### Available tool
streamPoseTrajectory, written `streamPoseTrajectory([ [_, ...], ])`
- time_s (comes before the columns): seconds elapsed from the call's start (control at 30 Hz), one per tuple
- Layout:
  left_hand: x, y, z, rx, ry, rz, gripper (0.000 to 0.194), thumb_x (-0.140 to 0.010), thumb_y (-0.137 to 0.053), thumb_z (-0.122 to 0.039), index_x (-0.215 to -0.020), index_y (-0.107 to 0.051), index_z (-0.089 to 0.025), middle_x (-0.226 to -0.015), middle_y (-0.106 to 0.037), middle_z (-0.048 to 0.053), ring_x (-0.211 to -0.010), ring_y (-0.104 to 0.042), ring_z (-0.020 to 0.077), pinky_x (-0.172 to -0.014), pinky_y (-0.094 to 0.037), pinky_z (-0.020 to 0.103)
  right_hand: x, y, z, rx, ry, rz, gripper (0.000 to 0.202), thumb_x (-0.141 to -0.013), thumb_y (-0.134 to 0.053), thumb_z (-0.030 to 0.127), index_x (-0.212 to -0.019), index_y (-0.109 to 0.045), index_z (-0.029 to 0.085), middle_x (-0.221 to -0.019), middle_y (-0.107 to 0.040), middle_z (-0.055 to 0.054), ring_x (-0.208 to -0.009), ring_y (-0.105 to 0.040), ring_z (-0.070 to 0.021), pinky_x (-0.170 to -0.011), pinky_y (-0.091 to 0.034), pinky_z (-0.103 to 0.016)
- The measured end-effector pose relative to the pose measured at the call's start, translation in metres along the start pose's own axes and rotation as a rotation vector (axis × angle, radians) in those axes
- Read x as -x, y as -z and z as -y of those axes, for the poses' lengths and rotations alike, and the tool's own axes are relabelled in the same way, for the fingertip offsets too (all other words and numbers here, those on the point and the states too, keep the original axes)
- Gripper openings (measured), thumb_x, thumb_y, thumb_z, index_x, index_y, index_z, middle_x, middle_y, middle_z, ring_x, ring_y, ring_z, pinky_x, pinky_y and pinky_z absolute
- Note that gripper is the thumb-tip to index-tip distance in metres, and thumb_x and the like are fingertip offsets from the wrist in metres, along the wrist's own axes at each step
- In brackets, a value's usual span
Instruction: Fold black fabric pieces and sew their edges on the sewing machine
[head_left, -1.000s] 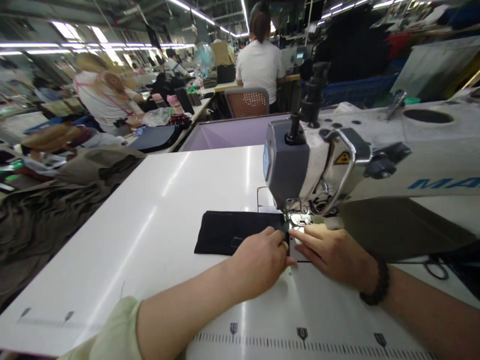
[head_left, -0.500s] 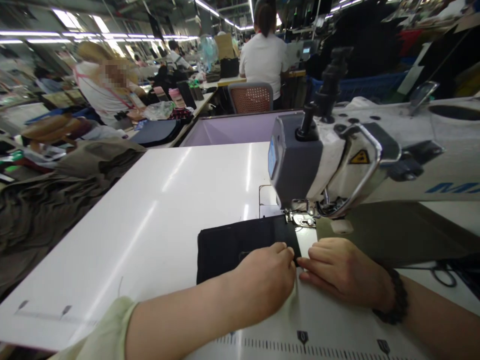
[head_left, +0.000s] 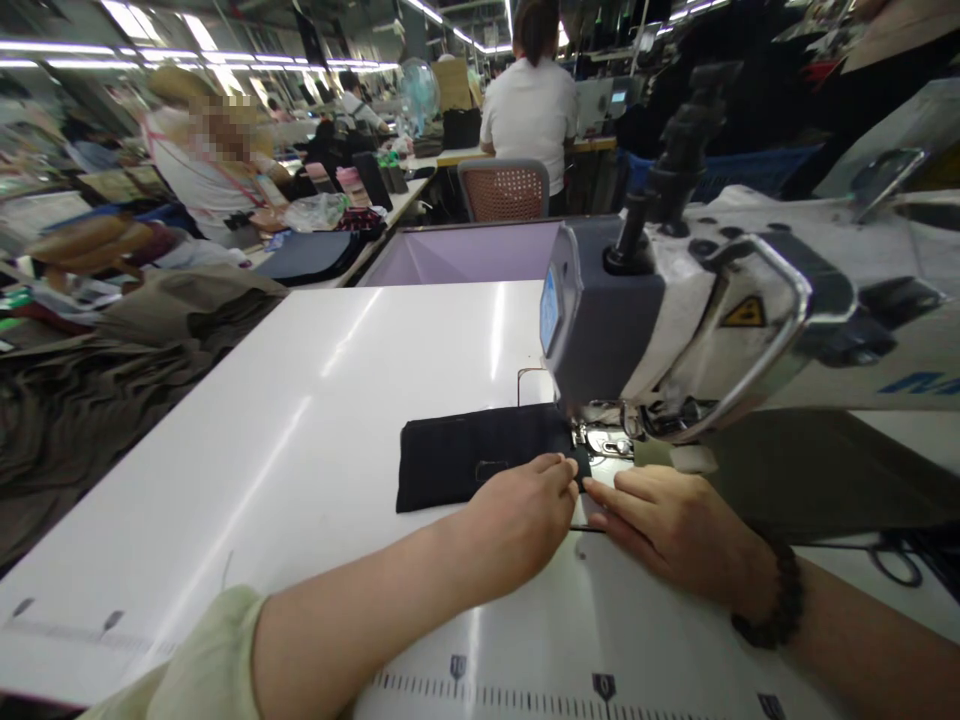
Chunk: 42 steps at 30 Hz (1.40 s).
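Observation:
A dark navy fabric piece (head_left: pixel 442 460) lies flat on the machine bed, its far right corner at the presser foot (head_left: pixel 604 440) of a sewing machine (head_left: pixel 600 310). My left hand (head_left: pixel 525 515) is closed on the near right part of the fabric, fingers bunched at its edge. Beside it, my right hand (head_left: pixel 671 525) has its forefinger stretched out to the fabric's right edge, with the thumb apart below; its other fingers are bent. My left hand covers part of the fabric's near edge.
Olive fabric (head_left: pixel 795 470) lies under the machine arm at right. Scissor handles (head_left: pixel 896 563) rest near it. A ruler scale (head_left: pixel 525 697) runs along the white table's (head_left: pixel 360 380) front. Piled brown fabric (head_left: pixel 97 410) stands at left; a lilac bin (head_left: pixel 465 250) and co-workers are beyond.
The navy fabric has moved away from me, past the presser foot, its near edge now closer to the foot. Both hands have moved forward with it. The view has shifted slightly.

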<state>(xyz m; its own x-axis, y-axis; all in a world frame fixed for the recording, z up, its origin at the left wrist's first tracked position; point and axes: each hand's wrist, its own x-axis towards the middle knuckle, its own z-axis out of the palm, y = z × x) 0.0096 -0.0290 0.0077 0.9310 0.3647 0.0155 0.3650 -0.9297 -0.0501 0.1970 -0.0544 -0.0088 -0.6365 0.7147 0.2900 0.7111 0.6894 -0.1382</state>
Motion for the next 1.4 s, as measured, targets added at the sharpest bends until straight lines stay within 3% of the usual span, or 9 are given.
streamPoseTrajectory([
  [0.27, -0.004, -0.002, 0.013, 0.134, 0.099, -0.042, 0.029, -0.077, -0.044, -0.007, -0.105, -0.051, 0.000, -0.111, -0.054, 0.018, -0.113, -0.044, 0.0219, -0.099, -0.034, 0.030, -0.002, -0.008, -0.003, 0.067, -0.083, -0.004, 0.028, -0.085, -0.042, 0.028, -0.103, -0.058, 0.013, -0.083, -0.065, -0.008, -0.072, -0.060, -0.0162, -0.065, -0.046, -0.027],
  [0.43, -0.007, -0.004, 0.019, 0.141, 0.117, -0.038, 0.033, -0.077, -0.048, -0.010, -0.109, -0.049, 0.000, -0.115, -0.052, 0.017, -0.116, -0.040, 0.0217, -0.104, -0.026, 0.029, -0.001, -0.010, -0.003, 0.067, -0.100, 0.006, 0.030, -0.085, -0.042, 0.028, -0.106, -0.056, 0.012, -0.086, -0.065, -0.009, -0.074, -0.060, -0.0174, -0.067, -0.047, -0.029],
  [0.6, -0.010, -0.008, 0.024, 0.164, 0.153, -0.103, 0.030, -0.079, -0.045, -0.008, -0.108, -0.050, -0.002, -0.112, -0.053, 0.015, -0.114, -0.042, 0.0201, -0.101, -0.031, 0.029, -0.001, -0.010, -0.003, 0.058, -0.104, 0.012, 0.030, -0.085, -0.041, 0.029, -0.106, -0.056, 0.013, -0.085, -0.064, -0.009, -0.073, -0.060, -0.0174, -0.066, -0.048, -0.028],
  [1.0, -0.010, -0.019, 0.024, -0.042, 0.173, -0.099, 0.030, -0.085, -0.038, -0.013, -0.111, -0.049, -0.001, -0.116, -0.052, 0.012, -0.116, -0.038, 0.0184, -0.104, -0.023, 0.026, 0.003, -0.016, -0.005, 0.068, -0.062, -0.017, 0.033, -0.088, -0.036, 0.033, -0.108, -0.053, 0.013, -0.079, -0.062, -0.006, -0.067, -0.060, -0.0163, -0.064, -0.047, -0.029],
  [1.07, -0.008, -0.018, 0.023, -0.077, 0.195, -0.103, 0.032, -0.086, -0.036, -0.012, -0.113, -0.047, 0.000, -0.117, -0.051, 0.012, -0.116, -0.039, 0.0191, -0.101, -0.027, 0.026, 0.004, -0.014, -0.006, 0.044, -0.036, -0.035, 0.032, -0.088, -0.036, 0.032, -0.107, -0.053, 0.013, -0.080, -0.063, -0.006, -0.067, -0.060, -0.0154, -0.062, -0.046, -0.027],
  [1.17, -0.003, -0.006, 0.016, -0.082, 0.259, 0.010, 0.027, -0.083, -0.042, -0.010, -0.105, -0.054, -0.003, -0.107, -0.055, 0.013, -0.104, -0.047, 0.0203, -0.085, -0.040, 0.025, 0.008, -0.004, -0.013, 0.051, -0.027, -0.116, 0.028, -0.088, -0.036, 0.032, -0.097, -0.058, 0.017, -0.077, -0.064, -0.005, -0.066, -0.060, -0.0148, -0.057, -0.044, -0.025],
  [1.27, 0.004, 0.013, 0.004, -0.034, 0.254, 0.245, 0.014, -0.076, -0.053, -0.010, -0.085, -0.063, -0.008, -0.087, -0.059, 0.010, -0.088, -0.053, 0.0206, -0.068, -0.046, 0.025, 0.014, 0.014, -0.030, 0.231, -0.193, -0.189, 0.030, -0.086, -0.037, 0.036, -0.075, -0.059, 0.019, -0.061, -0.060, -0.006, -0.053, -0.057, -0.0175, -0.050, -0.040, -0.029],
  [1.33, 0.007, 0.025, -0.004, -0.003, 0.255, 0.352, 0.011, -0.074, -0.056, -0.010, -0.080, -0.064, -0.010, -0.083, -0.058, 0.010, -0.081, -0.053, 0.0201, -0.060, -0.045, 0.025, 0.017, 0.027, -0.044, 0.314, -0.339, -0.154, 0.028, -0.084, -0.040, 0.035, -0.067, -0.056, 0.020, -0.054, -0.058, -0.006, -0.048, -0.054, -0.0187, -0.047, -0.038, -0.030],
  [1.4, 0.009, 0.033, -0.009, 0.016, 0.272, 0.387, 0.011, -0.075, -0.055, -0.010, -0.081, -0.065, -0.010, -0.084, -0.057, 0.010, -0.076, -0.053, 0.0193, -0.054, -0.044, 0.025, 0.020, 0.038, -0.056, 0.301, -0.453, -0.074, 0.025, -0.079, -0.047, 0.037, -0.058, -0.051, 0.023, -0.048, -0.054, -0.005, -0.044, -0.052, -0.0183, -0.043, -0.035, -0.029],
])
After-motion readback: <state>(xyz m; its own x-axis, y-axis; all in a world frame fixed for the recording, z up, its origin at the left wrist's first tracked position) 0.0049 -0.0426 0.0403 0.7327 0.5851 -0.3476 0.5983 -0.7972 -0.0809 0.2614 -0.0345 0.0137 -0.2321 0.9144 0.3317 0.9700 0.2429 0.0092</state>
